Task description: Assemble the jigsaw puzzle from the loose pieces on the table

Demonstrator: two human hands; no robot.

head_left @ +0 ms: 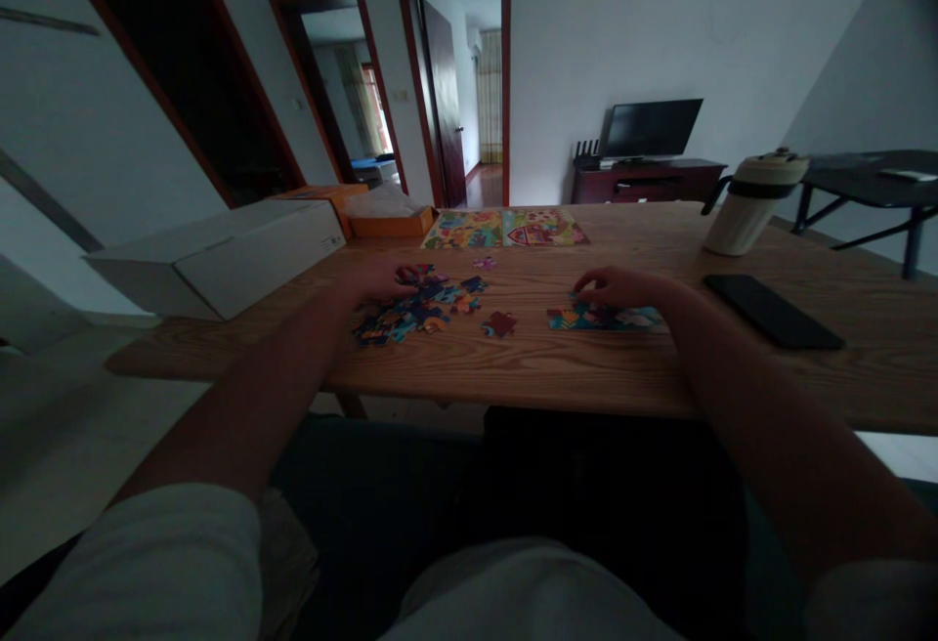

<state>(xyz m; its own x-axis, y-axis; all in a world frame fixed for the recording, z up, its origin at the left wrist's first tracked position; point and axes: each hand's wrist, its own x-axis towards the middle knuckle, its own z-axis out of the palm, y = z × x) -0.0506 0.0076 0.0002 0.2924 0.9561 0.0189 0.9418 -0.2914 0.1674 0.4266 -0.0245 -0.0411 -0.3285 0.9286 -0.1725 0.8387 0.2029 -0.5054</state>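
Note:
A heap of loose jigsaw pieces [410,314] lies on the wooden table [528,367]. My left hand [381,279] rests at the heap's far-left edge, fingers curled onto a piece there. My right hand [619,287] presses its fingertips on a small joined section of puzzle [605,319] to the right. One dark red piece [500,324] lies alone between the heap and the section. A small purple piece [485,263] sits farther back. A colourful finished picture sheet [505,228] lies flat at the table's far edge.
A long white box [227,255] and an orange box [388,221] occupy the table's left. A cream jug [747,203] stands at the right, with a black phone [773,311] in front of it. Behind are a TV stand, open doorways and a dark side table.

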